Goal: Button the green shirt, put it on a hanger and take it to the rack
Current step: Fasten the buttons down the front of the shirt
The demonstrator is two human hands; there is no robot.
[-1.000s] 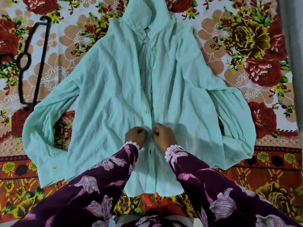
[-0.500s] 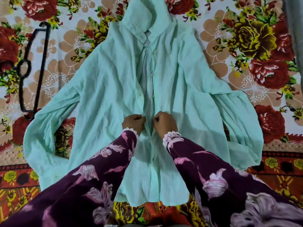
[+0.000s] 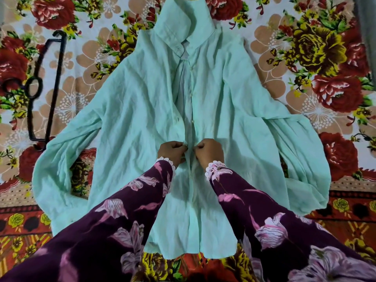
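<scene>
Moved up the placket since a second ago, both grips, from near the hem to mid-front. No legible writing or labels anywhere. Far left on the floral bedsheet [image 3: 305, 47]: black hanger [image 3: 53, 86], flat, touching the shirt's sleeve end. Centre: green shirt [image 3: 132, 110] spread face up, collar away, upper placket gaping. Left hand [image 3: 172, 152] pinching the left front edge, right hand [image 3: 209, 150] pinching the right edge, knuckles nearly touching across the opening.

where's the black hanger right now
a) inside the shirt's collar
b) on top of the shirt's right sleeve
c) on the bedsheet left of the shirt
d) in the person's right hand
c: the black hanger lies on the floral bedsheet left of the green shirt, while both hands pinch the shirt's front edges.
</scene>
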